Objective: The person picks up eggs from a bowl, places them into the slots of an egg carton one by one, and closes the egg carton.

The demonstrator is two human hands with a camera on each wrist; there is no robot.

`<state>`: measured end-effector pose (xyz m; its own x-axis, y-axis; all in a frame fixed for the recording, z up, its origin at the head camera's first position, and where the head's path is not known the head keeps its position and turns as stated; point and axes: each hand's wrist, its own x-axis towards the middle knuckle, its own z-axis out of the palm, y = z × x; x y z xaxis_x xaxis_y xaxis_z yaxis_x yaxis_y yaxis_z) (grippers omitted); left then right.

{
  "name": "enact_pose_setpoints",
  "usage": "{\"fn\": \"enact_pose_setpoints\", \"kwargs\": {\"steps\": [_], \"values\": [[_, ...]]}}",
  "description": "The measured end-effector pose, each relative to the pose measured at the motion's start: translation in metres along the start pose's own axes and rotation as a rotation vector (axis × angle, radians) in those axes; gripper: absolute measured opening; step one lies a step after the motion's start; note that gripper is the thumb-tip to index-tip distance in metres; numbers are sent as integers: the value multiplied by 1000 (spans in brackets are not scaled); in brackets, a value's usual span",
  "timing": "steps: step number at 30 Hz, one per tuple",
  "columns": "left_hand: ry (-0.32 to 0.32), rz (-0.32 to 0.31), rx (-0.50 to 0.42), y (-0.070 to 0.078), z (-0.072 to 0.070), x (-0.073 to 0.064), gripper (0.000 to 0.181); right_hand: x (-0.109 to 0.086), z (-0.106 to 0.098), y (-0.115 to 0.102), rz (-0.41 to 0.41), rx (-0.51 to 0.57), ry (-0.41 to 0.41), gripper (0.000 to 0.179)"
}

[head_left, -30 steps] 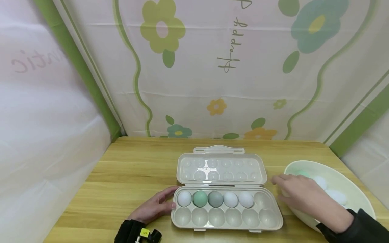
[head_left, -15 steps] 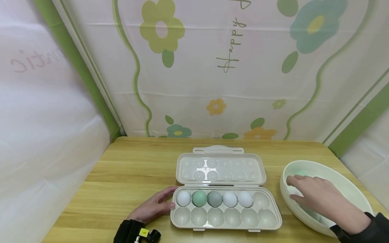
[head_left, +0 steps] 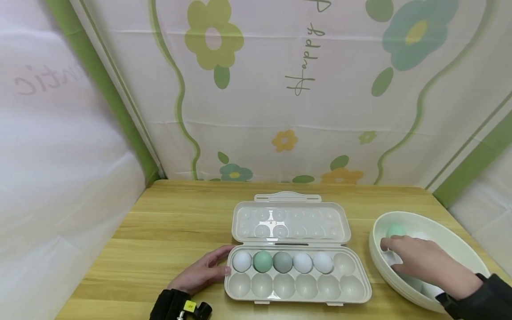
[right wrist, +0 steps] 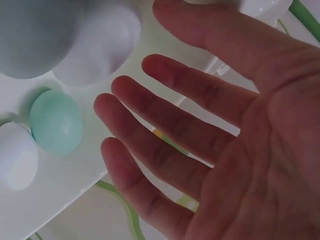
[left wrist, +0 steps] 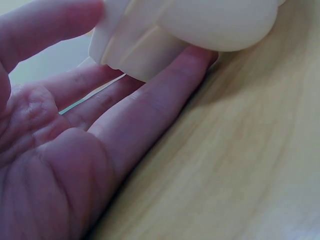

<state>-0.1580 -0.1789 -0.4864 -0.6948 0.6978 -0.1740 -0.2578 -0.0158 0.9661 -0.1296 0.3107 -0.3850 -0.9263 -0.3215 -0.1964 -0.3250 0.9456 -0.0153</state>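
Currently, five eggs line the far row of an egg carton, its lid folded back; beside it, a bowl holds a green egg among others, and above these the right hand hovers, spread and gripping nothing, while the left hand grips the carton's left end; both containers sit on a wooden tabletop

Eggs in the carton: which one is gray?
The middle egg of the five, just right of the green one; the other three are white.

Booth of floral cloth, wooden table
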Motion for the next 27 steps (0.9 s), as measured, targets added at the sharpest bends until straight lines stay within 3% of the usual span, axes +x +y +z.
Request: {"fn": "enact_pose_setpoints", "kwargs": {"steps": [10, 27], "values": [[-1, 14, 6, -1, 0, 1, 52, 13, 6, 8, -10, 52, -81, 30], [13, 3, 12, -4, 0, 3, 51, 38, 15, 25, -5, 192, -218, 42]]}}
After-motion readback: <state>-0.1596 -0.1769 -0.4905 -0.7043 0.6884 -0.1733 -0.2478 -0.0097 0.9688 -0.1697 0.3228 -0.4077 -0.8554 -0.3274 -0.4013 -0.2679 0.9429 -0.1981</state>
